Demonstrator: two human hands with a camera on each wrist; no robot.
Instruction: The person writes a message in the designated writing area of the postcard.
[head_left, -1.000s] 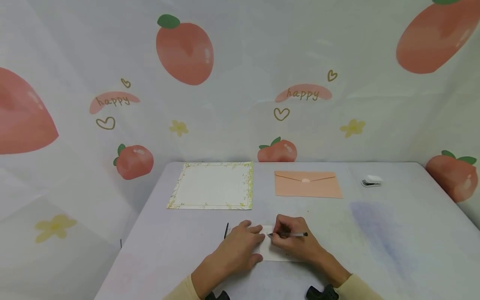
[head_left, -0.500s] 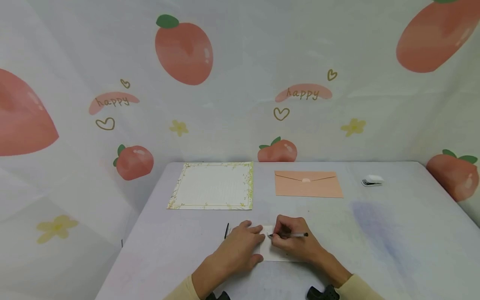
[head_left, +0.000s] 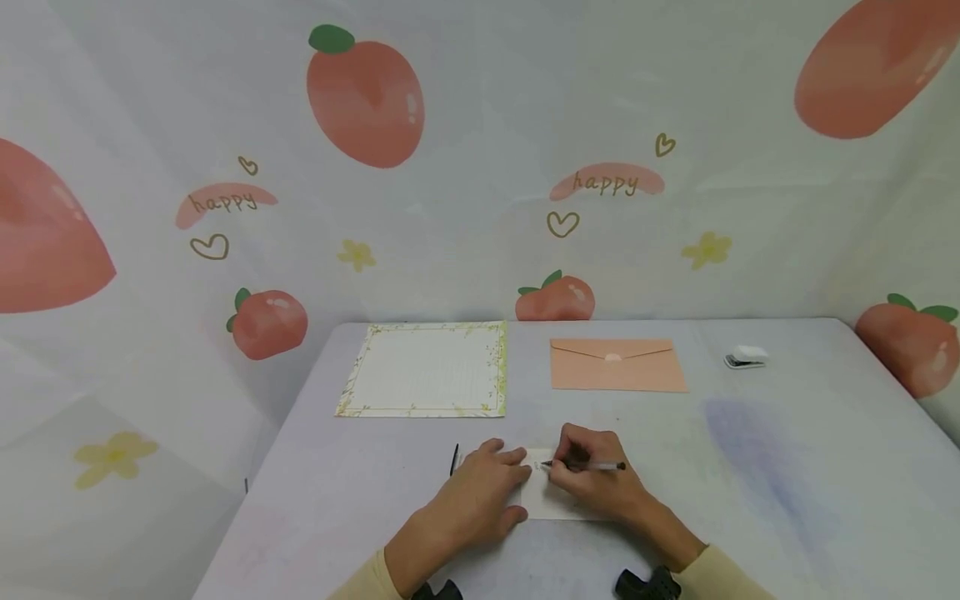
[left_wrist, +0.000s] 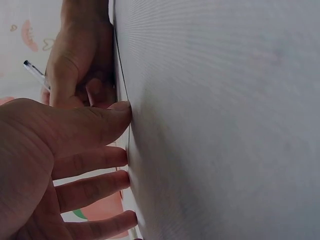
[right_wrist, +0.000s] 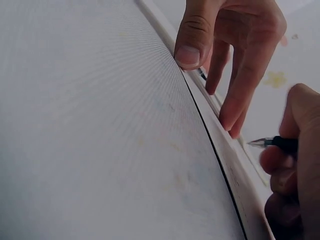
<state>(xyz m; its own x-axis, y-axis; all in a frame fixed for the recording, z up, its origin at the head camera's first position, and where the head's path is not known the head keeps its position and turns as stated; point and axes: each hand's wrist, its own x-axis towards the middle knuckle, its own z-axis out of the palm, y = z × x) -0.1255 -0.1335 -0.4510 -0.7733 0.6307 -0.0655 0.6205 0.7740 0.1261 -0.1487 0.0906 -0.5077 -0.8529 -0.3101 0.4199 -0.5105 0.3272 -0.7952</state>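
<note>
In the head view my left hand [head_left: 486, 493] rests with spread fingers on the left side of a small white sheet of paper [head_left: 546, 502]. My right hand [head_left: 600, 479] pinches a clear pen [head_left: 600, 466] with a dark end over the same paper. Small faint marks show near the pen's tip. The right wrist view shows the pen's metal tip [right_wrist: 257, 143] at or just above the paper; contact is unclear. A thin dark stick-like object [head_left: 453, 460] pokes out beyond my left hand, mostly hidden.
Farther back on the white table [head_left: 337, 483] lie a sheet with a floral border [head_left: 427, 371] and a peach envelope [head_left: 618, 367]. A small white stapler [head_left: 746, 357] sits at the back right. A fruit-print cloth [head_left: 465, 208] hangs behind the table.
My right hand and the pen have shifted slightly to the right and up over the paper. My left hand has stayed in place. The head view has tilted slightly.
</note>
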